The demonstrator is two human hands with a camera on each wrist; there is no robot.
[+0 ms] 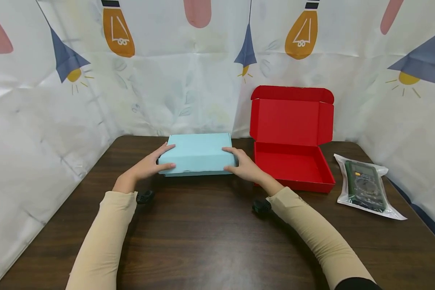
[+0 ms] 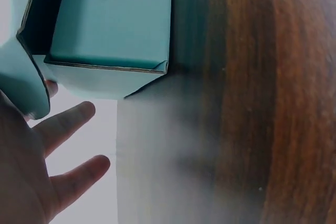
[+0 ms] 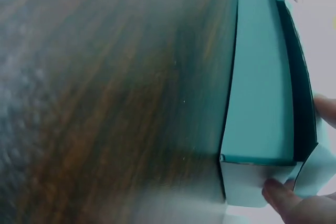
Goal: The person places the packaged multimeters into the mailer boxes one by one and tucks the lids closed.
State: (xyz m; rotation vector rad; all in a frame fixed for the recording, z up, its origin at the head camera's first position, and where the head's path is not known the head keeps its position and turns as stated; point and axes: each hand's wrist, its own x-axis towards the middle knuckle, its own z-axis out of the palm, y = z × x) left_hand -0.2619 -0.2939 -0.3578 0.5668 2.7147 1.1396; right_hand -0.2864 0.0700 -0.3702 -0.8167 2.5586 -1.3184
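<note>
A light blue cardboard box [image 1: 199, 155] lies at the far side of the table, its lid lowered over it. Both wrist views show a dark gap between the lid's front flap and the box's front wall [image 3: 260, 77]. My left hand [image 1: 146, 164] holds the lid at its left end, thumb at the front corner and a finger further back. Two of its fingers [image 2: 63, 127] stretch out apart from the box. At the right end my right hand [image 1: 247, 164] grips the lid; one fingertip [image 3: 275, 190] touches the box's side wall.
A red cardboard box [image 1: 293, 183] stands with its lid up, right of the blue one. Further right, a multimeter [image 1: 366, 185] lies in a clear plastic bag. The dark wooden table [image 1: 210, 241] meets a patterned cloth [image 1: 188, 80] behind and at the sides.
</note>
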